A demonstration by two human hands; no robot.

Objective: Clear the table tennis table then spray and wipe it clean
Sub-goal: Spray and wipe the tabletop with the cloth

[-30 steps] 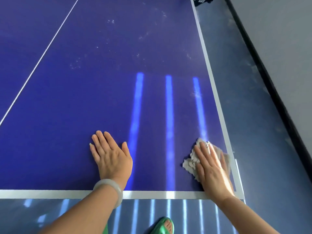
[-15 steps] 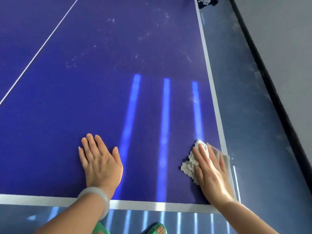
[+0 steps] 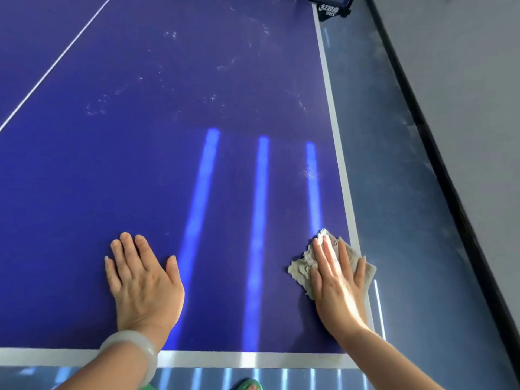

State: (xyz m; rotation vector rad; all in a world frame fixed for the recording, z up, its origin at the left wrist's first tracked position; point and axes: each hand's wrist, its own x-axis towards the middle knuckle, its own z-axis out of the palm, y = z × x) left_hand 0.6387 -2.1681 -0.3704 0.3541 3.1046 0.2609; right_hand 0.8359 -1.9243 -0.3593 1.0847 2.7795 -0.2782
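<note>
The blue table tennis table [image 3: 197, 170] fills the view, with white lines along its near and right edges. My right hand [image 3: 337, 282] presses flat, fingers straight, on a crumpled grey cloth [image 3: 302, 266] at the table's near right corner. The cloth overlaps the right sideline. My left hand [image 3: 140, 280] rests flat on the bare blue surface near the front edge, with a pale bangle on its wrist. Whitish spray specks [image 3: 225, 63] dot the far part of the surface.
The net post clamp [image 3: 332, 7] sits at the far right edge of the table. A grey floor strip [image 3: 408, 220] and a dark skirting [image 3: 450, 178] along a grey wall run to the right. A green sandal [image 3: 247, 385] shows below the front edge.
My right hand has slid the cloth slightly toward the right sideline, where it overlaps the line further. My left hand stays flat on the table. The view has shifted a little.
</note>
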